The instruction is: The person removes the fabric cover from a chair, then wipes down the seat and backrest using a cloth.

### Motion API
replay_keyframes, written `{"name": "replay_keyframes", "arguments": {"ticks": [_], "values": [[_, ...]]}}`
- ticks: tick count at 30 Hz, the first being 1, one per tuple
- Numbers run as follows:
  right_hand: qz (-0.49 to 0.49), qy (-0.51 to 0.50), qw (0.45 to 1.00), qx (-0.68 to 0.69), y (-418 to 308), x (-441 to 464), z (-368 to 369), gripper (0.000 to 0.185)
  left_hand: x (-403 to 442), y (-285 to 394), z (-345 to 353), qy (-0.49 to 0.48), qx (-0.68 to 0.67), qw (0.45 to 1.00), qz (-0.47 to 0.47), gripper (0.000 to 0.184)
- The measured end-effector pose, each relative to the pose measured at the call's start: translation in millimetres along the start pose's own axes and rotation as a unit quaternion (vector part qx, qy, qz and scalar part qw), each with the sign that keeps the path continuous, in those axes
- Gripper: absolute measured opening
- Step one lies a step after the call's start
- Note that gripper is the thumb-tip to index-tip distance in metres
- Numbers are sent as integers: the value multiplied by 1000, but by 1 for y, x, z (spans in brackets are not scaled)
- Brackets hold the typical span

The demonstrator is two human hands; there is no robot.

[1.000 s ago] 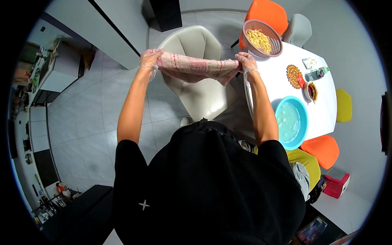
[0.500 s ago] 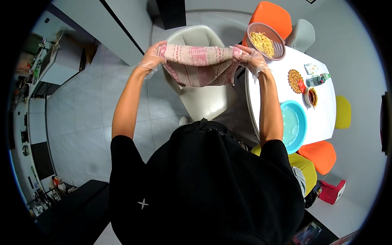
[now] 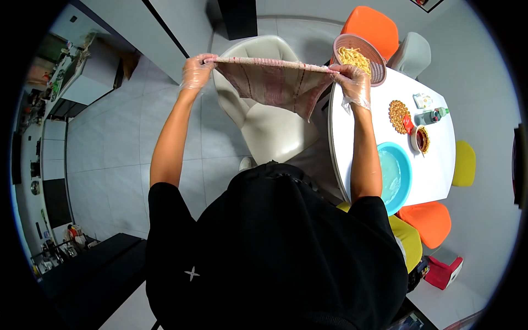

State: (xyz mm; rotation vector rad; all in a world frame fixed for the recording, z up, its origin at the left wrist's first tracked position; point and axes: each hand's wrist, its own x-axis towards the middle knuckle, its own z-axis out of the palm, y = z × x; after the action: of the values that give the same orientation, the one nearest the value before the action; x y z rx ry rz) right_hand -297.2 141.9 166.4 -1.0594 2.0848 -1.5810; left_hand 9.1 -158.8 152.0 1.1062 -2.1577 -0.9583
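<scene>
cloth (image 3: 267, 82) held up by its top edge: one corner is pinched between thumb and fingers of the left hand (image 3: 196, 73), the other likewise by the right hand (image 3: 356, 84); both are covered by clear gloves. judged best: the edge drawn level and evenly taut, grip made right at the corners, slack left to hang free; if one side is pulled harder, the cloth may be skewed. cloth is located between the hands, touching both, its lowest point nearer the right hand. chair (image 3: 275, 132) is partly covered by it in view. to the right, on the table (image 3: 379, 104), basin (image 3: 409, 171) is partly hidden by the right forearm (image 3: 366, 148). farther off, beyond the right hand, basket (image 3: 378, 65) is noted.
</scene>
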Motion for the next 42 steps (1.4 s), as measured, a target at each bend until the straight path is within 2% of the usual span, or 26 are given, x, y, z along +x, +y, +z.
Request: {"name": "replay_keyframes", "arguments": {"ticks": [1,2,5,6,12,15,17,19,21,22,23,26,28,30,33,34,37,38,41,42], "values": [[-23,5,1000,-19,-7,-1,-1,18,4,-10,3,15,-24,999,42,25],[-17,27,999,-26,-16,-5,-5,9,7,-20,6,31,-47,995,83,24],[-74,36,996,-16,-8,7,-16,12,9,-14,5,-8,-182,983,27,23],[-101,28,994,36,8,16,-16,17,9,-14,5,-7,-181,983,24,23],[-42,-8,999,4,7,17,-14,9,-5,12,10,-28,-239,970,-30,27],[84,-70,991,80,-19,2,2,5,-12,22,21,-48,-280,957,-67,30],[124,-135,968,172,-17,-4,14,19,-20,32,36,-60,-321,942,-75,32],[93,-200,955,200,-30,-13,28,24,-28,47,50,-91,-340,934,-59,29],[72,-251,952,159,-55,-27,42,27,-38,62,57,-101,-350,930,-40,27],[59,-263,947,175,-50,-28,53,28,-41,62,58,-128,-339,932,-5,28],[27,-269,954,133,-56,-29,59,27,-45,64,59,-144,-311,939,22,29],[-58,-239,969,38,-55,-25,77,21,-54,75,56,-202,-236,946,90,34],[-83,-230,969,-27,-66,-25,82,18,-63,81,56,-220,-268,934,88,34],[-68,-210,975,-25,-71,-24,85,17,-69,90,47,-240,-266,931,74,36],[-63,-187,980,-32,-76,-22,92,21,-88,102,43,-194,-216,944,155,38],[-64,-180,981,-37,-77,-21,93,23,-89,103,46,-162,-163,960,158,40],[-57,-171,980,-78,-80,-23,96,30,-85,108,47,-145,-47,986,65,35],[-85,-169,977,-94,-78,-21,95,32,-84,100,51,-135,-82,983,95,28],[-185,-150,959,-155,-49,-9,86,39,-78,81,56,-161,-211,951,157,23],[-229,-135,946,-185,-28,-6,84,42,-76,78,54,-168,-244,944,143,22]]}}
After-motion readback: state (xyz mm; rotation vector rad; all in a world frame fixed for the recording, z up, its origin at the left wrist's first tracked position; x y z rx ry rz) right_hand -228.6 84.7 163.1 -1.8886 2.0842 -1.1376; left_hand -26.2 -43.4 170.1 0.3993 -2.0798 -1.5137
